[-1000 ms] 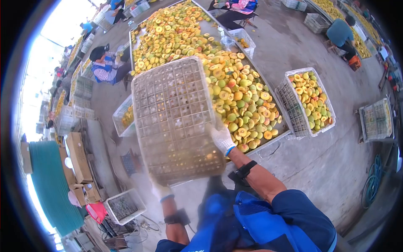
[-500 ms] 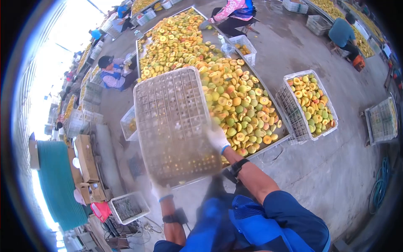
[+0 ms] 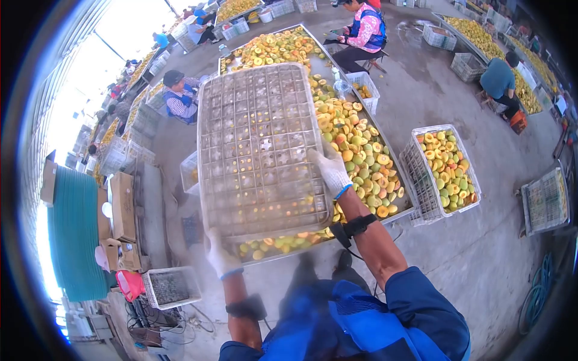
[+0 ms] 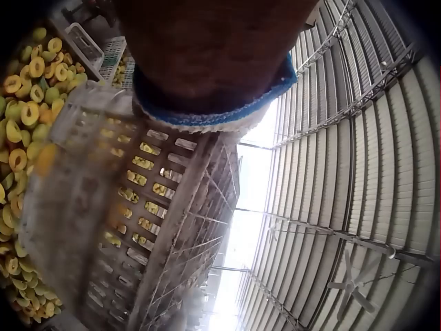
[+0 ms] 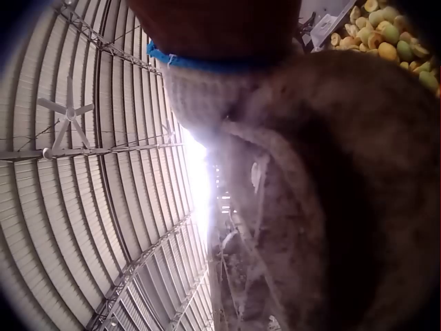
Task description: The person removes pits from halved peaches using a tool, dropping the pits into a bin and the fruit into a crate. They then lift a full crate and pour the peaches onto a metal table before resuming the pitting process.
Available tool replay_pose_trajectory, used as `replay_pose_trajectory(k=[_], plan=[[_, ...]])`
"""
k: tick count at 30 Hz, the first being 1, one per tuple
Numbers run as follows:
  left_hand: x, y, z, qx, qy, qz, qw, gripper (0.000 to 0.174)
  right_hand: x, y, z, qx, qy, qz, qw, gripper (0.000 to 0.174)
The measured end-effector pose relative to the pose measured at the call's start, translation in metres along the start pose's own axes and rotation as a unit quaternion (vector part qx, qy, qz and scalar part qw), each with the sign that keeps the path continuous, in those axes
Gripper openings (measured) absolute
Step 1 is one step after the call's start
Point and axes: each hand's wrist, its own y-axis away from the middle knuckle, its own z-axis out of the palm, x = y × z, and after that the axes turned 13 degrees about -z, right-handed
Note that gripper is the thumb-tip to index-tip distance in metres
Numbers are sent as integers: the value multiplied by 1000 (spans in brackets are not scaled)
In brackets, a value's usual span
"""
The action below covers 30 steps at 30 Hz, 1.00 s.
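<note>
A worn, grimy plastic crate is held tipped over above the fruit table, its gridded underside turned up toward the head camera. My gloved left hand grips its near left corner. On its right side my gloved right hand grips the edge. Halved yellow-green peaches lie heaped on the table beside and under the crate. In the left wrist view, fruit shows through the slots of the crate wall. The crate's mouth is hidden, and most of the right hand's fingers are behind the rim.
A full crate of peach halves stands right of the metal-edged table. An empty crate and cables lie at the lower left. Seated people work along the table's far sides. A clear bottle stands at the right edge.
The crate has shifted slightly up and right over the table, both hands still holding it. More peaches now show below its near edge. The head view has tilted up a little.
</note>
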Motion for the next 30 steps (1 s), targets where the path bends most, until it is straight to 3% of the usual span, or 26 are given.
replay_pose_trajectory(k=[3, 6, 10, 11, 13, 15, 16, 18, 20, 24, 27, 28, 29, 30], plan=[[20, 17, 18, -3, -3, 47, 999, 39, -39, 20, -2, 7, 24, -39, 999, 55], [37, 18, 19, -52, -80, 68, 993, 37, -58, 48, -17, 84, 17, -9, 996, 52], [45, 25, 30, -140, -62, 58, 986, 32, -65, 106, -51, 177, 48, -13, 983, 52], [44, 29, 26, -118, -107, 25, 987, 29, -76, 128, -54, 200, 37, -4, 979, 48], [38, 34, 25, -173, -49, -36, 983, 30, -82, 168, -57, 246, 1, -64, 967, 43], [13, 30, 6, -208, -48, -75, 974, 33, -101, 219, -49, 295, 30, -51, 954, 44], [0, 29, -3, -233, -48, -100, 966, 34, -90, 242, -60, 295, 27, -99, 950, 47], [-12, 32, -12, -263, -48, -128, 955, 34, -86, 290, -67, 354, 55, -88, 929, 48], [-19, 43, -21, -282, -156, -145, 936, 38, -84, 337, -69, 373, 55, -84, 923, 47], [-36, 62, -28, -353, -143, -215, 899, 39, -79, 418, -77, 436, 64, -62, 896, 44], [3, 104, -19, -371, -221, -227, 873, 38, -80, 467, -78, 481, 52, -56, 874, 41], [-18, 108, -20, -362, -245, -237, 868, 38, -83, 482, -74, 496, 55, -49, 865, 38], [-67, 100, -29, -395, -155, -281, 861, 37, -84, 497, -75, 514, 51, -48, 855, 38], [-65, 113, -32, -407, -202, -266, 850, 37, -82, 515, -79, 525, 45, -42, 849, 36]])
